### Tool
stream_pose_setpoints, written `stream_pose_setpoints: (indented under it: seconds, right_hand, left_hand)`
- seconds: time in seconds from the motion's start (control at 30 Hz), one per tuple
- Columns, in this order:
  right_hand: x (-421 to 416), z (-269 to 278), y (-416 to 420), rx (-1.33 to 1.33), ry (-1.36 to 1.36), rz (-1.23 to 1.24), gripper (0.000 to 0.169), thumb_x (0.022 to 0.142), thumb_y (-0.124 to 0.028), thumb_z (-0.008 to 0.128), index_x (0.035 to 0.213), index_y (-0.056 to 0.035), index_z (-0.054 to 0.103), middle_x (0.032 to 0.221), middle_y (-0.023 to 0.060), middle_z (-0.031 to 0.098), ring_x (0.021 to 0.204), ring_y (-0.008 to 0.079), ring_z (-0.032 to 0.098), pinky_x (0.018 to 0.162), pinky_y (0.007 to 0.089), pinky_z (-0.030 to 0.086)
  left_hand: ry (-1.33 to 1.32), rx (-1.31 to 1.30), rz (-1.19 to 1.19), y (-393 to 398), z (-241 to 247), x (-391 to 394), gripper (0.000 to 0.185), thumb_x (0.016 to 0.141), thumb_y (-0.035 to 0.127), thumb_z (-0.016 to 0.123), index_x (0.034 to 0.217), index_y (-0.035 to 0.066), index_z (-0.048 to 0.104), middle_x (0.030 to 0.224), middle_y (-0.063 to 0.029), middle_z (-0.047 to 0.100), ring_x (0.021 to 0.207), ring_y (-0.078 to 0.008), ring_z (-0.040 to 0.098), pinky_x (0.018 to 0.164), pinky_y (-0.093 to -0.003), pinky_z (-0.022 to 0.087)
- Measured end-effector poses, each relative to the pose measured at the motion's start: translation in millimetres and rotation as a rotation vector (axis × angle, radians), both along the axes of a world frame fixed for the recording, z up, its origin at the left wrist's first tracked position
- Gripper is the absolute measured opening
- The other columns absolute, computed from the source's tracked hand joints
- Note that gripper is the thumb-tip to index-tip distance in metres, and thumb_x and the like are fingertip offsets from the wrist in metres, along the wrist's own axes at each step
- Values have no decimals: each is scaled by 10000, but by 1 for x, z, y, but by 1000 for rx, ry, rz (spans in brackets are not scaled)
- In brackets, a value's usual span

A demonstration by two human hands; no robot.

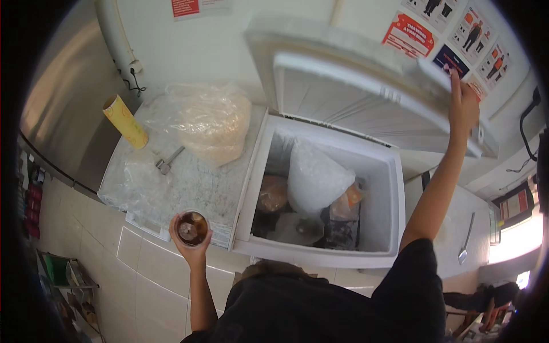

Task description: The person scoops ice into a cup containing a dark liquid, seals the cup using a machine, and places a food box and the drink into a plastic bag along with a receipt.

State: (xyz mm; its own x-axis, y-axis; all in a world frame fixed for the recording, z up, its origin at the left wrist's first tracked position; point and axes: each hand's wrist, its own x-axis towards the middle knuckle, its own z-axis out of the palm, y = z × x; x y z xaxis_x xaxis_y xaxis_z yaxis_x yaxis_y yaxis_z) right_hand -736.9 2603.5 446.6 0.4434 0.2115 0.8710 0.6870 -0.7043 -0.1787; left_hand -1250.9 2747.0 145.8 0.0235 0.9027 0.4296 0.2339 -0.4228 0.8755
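Note:
My left hand [192,248] is wrapped around a cup of dark iced drink [191,228], held near the front edge of the closed chest freezer lid. My right hand [464,100], arm stretched out, grips the edge of the raised freezer lid [339,92], which is tilted over the open compartment. Inside the chest freezer [396,206] a large clear bag of ice [315,178] leans at the middle. Beside it lie a bagged brownish item [273,194] at the left and an orange-marked package [346,203] at the right. Contents at the bottom are too dark to identify.
On the left freezer top [206,193] are a large plastic bag of pale contents [214,124], a yellow patterned roll [125,121], a metal mallet [169,160] and crumpled clear plastic [139,182]. A metal utensil [466,240] lies on the right counter. Another person [484,296] is at far lower right.

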Motion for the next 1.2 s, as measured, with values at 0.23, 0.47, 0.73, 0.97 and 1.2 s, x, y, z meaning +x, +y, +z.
stream_pose_setpoints:
  seconds: [0.23,0.47,0.73,0.97,1.2]
  right_hand:
    - [-159,-181,-155,-208,151,116,273,807,-284,544,700,-42,609,661,128,575,634,304,531,640,390,396]
    - [-261,-375,-207,-472,752,44,268,732,-272,616,569,-62,584,550,112,534,612,284,531,662,406,382]
    - [-265,-329,-211,-85,774,-118,313,770,-225,607,554,-34,484,531,113,498,493,274,503,456,358,376]
    - [-292,-366,-306,21,865,-294,271,784,-245,565,624,-34,503,594,134,523,559,315,520,515,402,402]
    - [-452,-541,-511,-55,1793,-756,392,784,-368,556,1004,-46,586,1041,193,586,995,343,554,825,454,450]
  left_hand:
    - [87,49,76,38,-4,-33,759,593,57,779,1252,38,404,1230,-104,431,1132,-237,424,976,-349,326]
    - [166,127,62,62,-7,-41,708,639,84,768,1254,41,420,1261,-109,419,1153,-258,417,1000,-384,327]
    - [203,253,-171,48,-19,9,705,659,136,772,1247,3,407,1254,-127,418,1143,-264,428,997,-403,348]
    - [38,224,-555,-29,-10,99,678,682,98,748,1252,0,393,1269,-128,406,1172,-260,406,1006,-409,349]
    - [-23,262,-870,-164,6,175,648,695,89,724,1249,3,399,1263,-122,410,1174,-270,401,996,-415,349]
